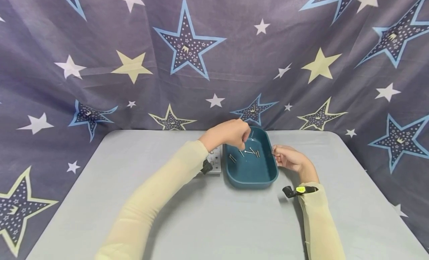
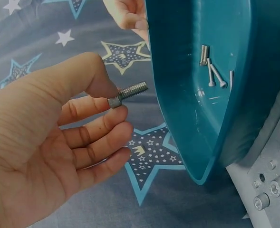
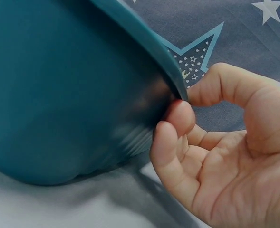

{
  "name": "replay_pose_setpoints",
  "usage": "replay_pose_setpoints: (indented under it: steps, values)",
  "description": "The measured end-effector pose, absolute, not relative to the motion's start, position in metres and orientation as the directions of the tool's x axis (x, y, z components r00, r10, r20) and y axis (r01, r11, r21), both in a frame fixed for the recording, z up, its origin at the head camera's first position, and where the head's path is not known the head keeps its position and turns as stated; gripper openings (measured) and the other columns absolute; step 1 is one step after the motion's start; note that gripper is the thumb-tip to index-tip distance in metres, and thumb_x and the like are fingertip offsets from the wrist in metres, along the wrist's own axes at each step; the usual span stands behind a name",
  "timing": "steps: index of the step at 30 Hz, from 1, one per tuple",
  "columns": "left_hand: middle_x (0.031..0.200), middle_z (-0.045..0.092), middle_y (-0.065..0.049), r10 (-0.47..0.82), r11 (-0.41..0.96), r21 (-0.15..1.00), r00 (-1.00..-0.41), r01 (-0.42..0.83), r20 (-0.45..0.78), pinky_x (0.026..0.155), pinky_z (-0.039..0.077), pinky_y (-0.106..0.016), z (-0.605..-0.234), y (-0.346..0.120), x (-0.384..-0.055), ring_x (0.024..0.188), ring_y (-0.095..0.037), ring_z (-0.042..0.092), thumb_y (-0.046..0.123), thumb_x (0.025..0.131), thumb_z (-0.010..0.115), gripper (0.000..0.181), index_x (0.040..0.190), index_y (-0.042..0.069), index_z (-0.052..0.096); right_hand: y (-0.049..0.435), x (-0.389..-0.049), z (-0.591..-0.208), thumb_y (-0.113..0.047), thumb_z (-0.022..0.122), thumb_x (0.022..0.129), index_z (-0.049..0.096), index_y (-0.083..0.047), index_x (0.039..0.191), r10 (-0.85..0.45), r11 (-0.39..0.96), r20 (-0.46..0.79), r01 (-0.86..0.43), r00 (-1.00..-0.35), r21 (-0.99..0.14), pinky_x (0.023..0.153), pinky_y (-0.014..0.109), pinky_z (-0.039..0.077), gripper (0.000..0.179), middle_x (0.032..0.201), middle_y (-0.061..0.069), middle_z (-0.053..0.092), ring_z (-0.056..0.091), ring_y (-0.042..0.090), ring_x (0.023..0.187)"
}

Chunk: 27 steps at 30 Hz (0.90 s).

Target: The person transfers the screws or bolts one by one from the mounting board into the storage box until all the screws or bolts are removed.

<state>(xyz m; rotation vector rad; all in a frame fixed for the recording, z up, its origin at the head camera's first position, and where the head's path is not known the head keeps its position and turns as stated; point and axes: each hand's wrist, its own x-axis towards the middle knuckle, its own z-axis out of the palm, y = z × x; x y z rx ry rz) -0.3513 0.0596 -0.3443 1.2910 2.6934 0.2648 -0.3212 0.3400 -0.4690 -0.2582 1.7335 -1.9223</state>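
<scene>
Between thumb and fingertips my left hand (image 1: 231, 134) pinches a short socket-head screw (image 2: 130, 91) by its head, the threaded end pointing out toward the bin. In the head view this hand is over the left rim of a teal plastic bin (image 1: 251, 174), and the screw is hidden there. My right hand (image 1: 289, 158) grips the bin's right rim between thumb and fingers, which the right wrist view shows up close. Several loose screws (image 1: 252, 152) lie on the bin's floor, some longer and thinner than the held one.
Left of the bin sits a metal plate (image 1: 216, 165) with holes and screws set in it, partly covered by my left forearm. The bin stands on a grey-white table (image 1: 234, 222). Behind the table hangs a dark cloth (image 1: 140, 96) with stars.
</scene>
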Motion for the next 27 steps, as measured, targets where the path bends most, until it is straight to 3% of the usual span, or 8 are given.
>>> replay_pose_setpoints:
  steps: [6,13,16,20,23,27]
  values:
    - [0.077,0.068,0.002,0.774,0.626,0.247,-0.629,0.740,-0.077,0.065,0.047,-0.027,-0.345,0.062,-0.354,0.070,-0.013,0.057,0.015,0.079,0.078,0.009,0.078,0.015,0.069,0.340,-0.322,-0.470,-0.002,0.032,0.103,0.055,-0.017,0.082,-0.502,-0.030,-0.201,0.249,-0.841,-0.968,0.068,0.020,0.051,0.035,0.073,-0.010,0.054,0.057,0.002,0.068]
    - [0.070,0.063,0.004,0.769,0.634,0.235,-0.632,0.737,-0.093,0.072,0.046,-0.029,-0.342,0.064,-0.355,0.067,-0.013,0.053,0.017,0.081,0.077,0.012,0.074,0.015,0.067,0.339,-0.322,-0.469,-0.002,0.033,0.101,0.056,-0.017,0.082,-0.500,-0.025,-0.198,0.243,-0.843,-0.970,0.068,0.020,0.052,0.034,0.074,-0.010,0.056,0.057,0.003,0.068]
    - [0.064,0.058,0.006,0.767,0.638,0.237,-0.632,0.733,-0.112,0.065,0.044,-0.026,-0.339,0.066,-0.355,0.063,-0.011,0.050,0.018,0.081,0.077,0.017,0.069,0.017,0.064,0.339,-0.322,-0.469,-0.001,0.033,0.101,0.055,-0.017,0.082,-0.501,-0.028,-0.199,0.246,-0.842,-0.969,0.068,0.020,0.052,0.034,0.074,-0.009,0.056,0.057,0.003,0.068]
    - [0.053,0.042,0.007,0.766,0.641,0.238,-0.629,0.730,-0.135,0.053,0.034,-0.024,-0.336,0.071,-0.356,0.053,-0.009,0.035,0.017,0.081,0.075,0.033,0.058,0.019,0.051,0.339,-0.322,-0.469,-0.001,0.032,0.102,0.054,-0.018,0.080,-0.503,-0.031,-0.200,0.249,-0.841,-0.968,0.068,0.020,0.051,0.035,0.073,-0.010,0.053,0.055,0.003,0.068]
    - [0.050,0.033,0.008,0.765,0.643,0.231,-0.628,0.730,-0.145,0.051,0.030,-0.024,-0.335,0.075,-0.358,0.050,-0.008,0.028,0.017,0.081,0.075,0.042,0.054,0.020,0.043,0.339,-0.322,-0.469,-0.001,0.032,0.101,0.053,-0.018,0.079,-0.503,-0.028,-0.199,0.246,-0.841,-0.969,0.068,0.020,0.051,0.035,0.073,-0.010,0.050,0.054,0.003,0.068]
    - [0.049,0.033,0.009,0.756,0.654,0.223,-0.635,0.723,-0.158,0.052,0.031,-0.023,-0.334,0.078,-0.359,0.050,-0.007,0.028,0.019,0.082,0.076,0.046,0.053,0.020,0.040,0.339,-0.322,-0.470,-0.001,0.032,0.102,0.054,-0.018,0.080,-0.504,-0.028,-0.197,0.244,-0.841,-0.969,0.067,0.020,0.051,0.036,0.073,-0.010,0.050,0.053,0.003,0.067]
